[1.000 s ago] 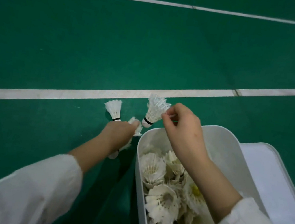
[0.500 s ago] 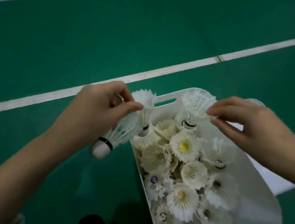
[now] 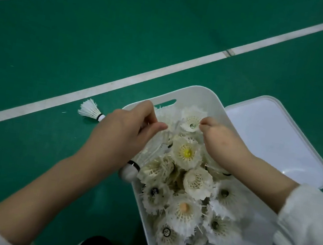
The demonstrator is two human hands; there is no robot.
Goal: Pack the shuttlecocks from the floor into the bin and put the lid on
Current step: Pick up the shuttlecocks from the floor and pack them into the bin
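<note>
A: update: both hands came off the floor and are over the bin [image 3: 218, 107] now. Left hand [image 3: 121, 135] is pinched on a shuttlecock [image 3: 142, 161] at the near-left rim; right hand [image 3: 222, 143] is pinching another at the far end.

B: so 1 shuttlecock on the floor [image 3: 90, 110], far left. Lid [image 3: 278, 138] is right of the bin, tons of open floor. Bin's p. full tho.

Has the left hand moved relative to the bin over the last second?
Yes. The left hand came off the floor and now holds a shuttlecock at the bin left rim.
</note>
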